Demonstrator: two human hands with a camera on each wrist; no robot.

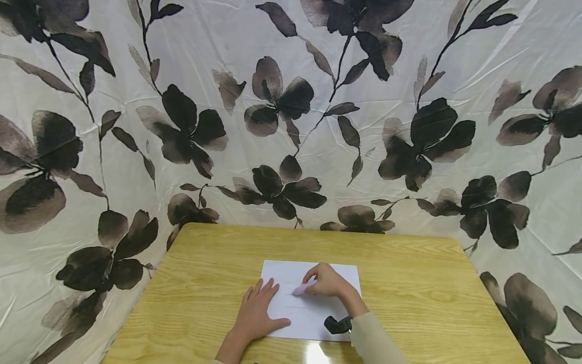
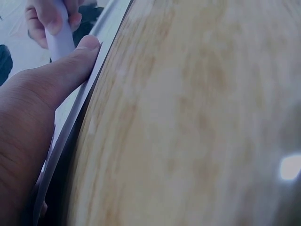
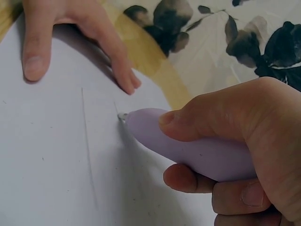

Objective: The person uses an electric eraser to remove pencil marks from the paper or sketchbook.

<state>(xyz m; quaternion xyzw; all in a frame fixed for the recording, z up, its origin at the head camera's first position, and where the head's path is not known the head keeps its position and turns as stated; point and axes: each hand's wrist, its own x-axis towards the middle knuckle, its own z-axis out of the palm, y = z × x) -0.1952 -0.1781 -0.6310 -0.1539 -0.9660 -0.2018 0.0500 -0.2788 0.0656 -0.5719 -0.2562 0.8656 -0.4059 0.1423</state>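
Observation:
My right hand [image 1: 328,281] grips a lavender pen-shaped electric eraser [image 3: 188,149], thumb on its upper side and fingers curled below. Its small pale tip meets a white sheet of paper [image 1: 318,323] at the end of a short faint line [image 3: 116,107]. A longer thin pencil line [image 3: 87,141] runs beside it, and small dark specks dot the sheet. Spread across the sheet's left side, my left hand [image 1: 258,312] rests with fingers extended. In the left wrist view its thumb [image 2: 70,68] lies along the paper's edge, with the eraser [image 2: 60,35] beyond.
The paper lies on a light wood-grain table [image 1: 204,283]. A black device [image 1: 337,325] is strapped at my right wrist by the beige sleeve [image 1: 376,337]. Floral cloth [image 1: 282,101] hangs behind and beside the table. Light glares off the table's near side.

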